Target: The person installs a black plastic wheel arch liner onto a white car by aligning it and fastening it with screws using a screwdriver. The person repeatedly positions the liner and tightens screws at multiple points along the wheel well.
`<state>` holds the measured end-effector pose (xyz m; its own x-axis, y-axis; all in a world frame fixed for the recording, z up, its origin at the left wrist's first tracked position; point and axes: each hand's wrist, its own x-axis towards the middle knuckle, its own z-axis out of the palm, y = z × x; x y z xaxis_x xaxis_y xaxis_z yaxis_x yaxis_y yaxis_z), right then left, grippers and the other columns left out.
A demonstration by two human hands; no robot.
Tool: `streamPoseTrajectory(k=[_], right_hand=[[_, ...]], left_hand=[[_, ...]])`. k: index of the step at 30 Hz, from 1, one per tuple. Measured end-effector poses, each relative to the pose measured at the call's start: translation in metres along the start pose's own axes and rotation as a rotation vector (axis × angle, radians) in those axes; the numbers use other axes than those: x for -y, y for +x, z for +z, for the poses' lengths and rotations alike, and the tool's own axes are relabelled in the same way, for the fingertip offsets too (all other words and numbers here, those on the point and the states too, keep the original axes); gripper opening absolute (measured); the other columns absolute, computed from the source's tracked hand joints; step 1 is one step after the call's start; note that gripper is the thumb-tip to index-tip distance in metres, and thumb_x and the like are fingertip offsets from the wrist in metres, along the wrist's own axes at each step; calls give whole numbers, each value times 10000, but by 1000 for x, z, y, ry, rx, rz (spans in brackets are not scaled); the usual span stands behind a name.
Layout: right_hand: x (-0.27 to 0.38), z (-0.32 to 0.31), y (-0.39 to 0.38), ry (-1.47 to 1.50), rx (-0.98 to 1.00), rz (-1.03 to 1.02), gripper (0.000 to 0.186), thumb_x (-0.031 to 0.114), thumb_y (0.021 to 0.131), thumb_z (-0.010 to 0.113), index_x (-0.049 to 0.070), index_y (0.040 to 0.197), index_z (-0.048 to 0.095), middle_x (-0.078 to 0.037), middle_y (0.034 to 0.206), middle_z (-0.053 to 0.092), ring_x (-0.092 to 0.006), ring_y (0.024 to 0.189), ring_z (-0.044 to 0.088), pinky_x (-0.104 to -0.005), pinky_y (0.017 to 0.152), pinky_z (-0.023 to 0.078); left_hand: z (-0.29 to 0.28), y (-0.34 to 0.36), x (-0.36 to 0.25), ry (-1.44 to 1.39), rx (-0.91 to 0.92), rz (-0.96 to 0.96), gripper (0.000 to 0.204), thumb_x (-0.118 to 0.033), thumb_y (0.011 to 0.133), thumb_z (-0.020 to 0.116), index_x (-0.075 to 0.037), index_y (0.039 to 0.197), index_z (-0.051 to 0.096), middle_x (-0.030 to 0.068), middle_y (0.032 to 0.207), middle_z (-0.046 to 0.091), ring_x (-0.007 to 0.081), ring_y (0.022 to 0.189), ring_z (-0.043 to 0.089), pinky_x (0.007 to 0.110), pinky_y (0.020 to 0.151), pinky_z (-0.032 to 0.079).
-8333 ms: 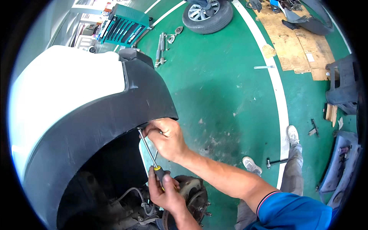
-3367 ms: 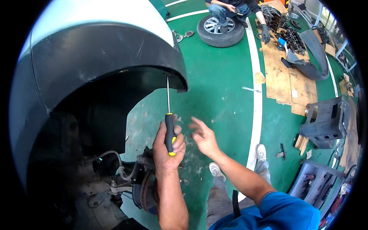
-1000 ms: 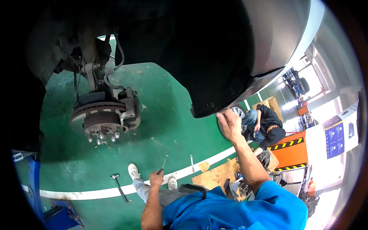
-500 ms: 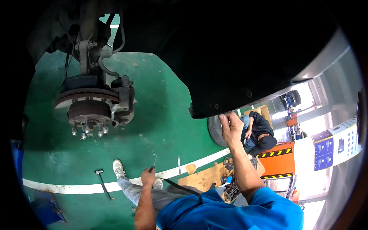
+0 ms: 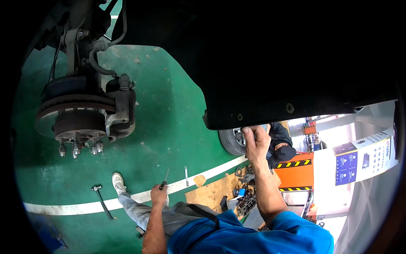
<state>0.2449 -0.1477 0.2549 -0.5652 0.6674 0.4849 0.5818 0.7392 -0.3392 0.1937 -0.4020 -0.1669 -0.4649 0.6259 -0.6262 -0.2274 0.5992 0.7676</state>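
Note:
In my left hand (image 5: 159,195), held low over the floor, is a screwdriver (image 5: 163,184) with a dark handle and a thin shaft pointing up. My right hand (image 5: 256,143) is raised, its thumb and curled fingers gripping the lower edge of a black wheel-arch liner (image 5: 240,117); part of the fingers is hidden. Several round holes show along that liner edge. At the left hangs a bare wheel hub with a rusty brake disc (image 5: 76,101), its studs carrying nuts (image 5: 76,146). A brake caliper (image 5: 122,108) sits at the disc's right side. Neither hand touches the hub.
On the green floor (image 5: 169,106) lie a hammer (image 5: 101,203) and a thin metal tool (image 5: 186,175). A wheel (image 5: 232,142) stands beyond my right hand, beside a person in dark clothes (image 5: 281,144). Tools and parts cover a wooden board (image 5: 207,192). An orange striped ramp (image 5: 294,174) is at the right.
My view has shifted, so the hub and floor tools sit farther left. My right hand keeps its grip on the liner edge, and my left hand still holds the screwdriver.

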Motion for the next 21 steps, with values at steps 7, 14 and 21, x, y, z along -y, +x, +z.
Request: streamPoseTrajectory(k=[7, 14, 21], right_hand=[[1, 7, 1, 10, -19, -16, 147, 116, 936, 681, -5, 859, 644, -89, 736, 640, -213, 680, 536, -346, 792, 438], [4, 6, 0, 49, -36, 18, 165, 129, 938, 682, 10, 835, 636, -71, 732, 631, -199, 668, 508, -364, 863, 401], [-4, 9, 0, -9, -55, -102, 158, 122, 942, 701, -12, 901, 629, -94, 733, 590, -184, 646, 561, -296, 622, 464]], left_hand=[[-8, 0, 4, 2, -7, -52, 314, -325, 876, 678, -31, 973, 735, 211, 903, 721, 401, 861, 690, 469, 776, 527], [-9, -1, 9, -78, -14, -11, 325, -337, 899, 646, -26, 938, 732, 194, 821, 715, 349, 740, 695, 439, 695, 528], [-21, -10, 4, -167, -29, -36, 359, -339, 913, 647, 15, 901, 707, 169, 715, 683, 269, 586, 658, 402, 601, 505]])
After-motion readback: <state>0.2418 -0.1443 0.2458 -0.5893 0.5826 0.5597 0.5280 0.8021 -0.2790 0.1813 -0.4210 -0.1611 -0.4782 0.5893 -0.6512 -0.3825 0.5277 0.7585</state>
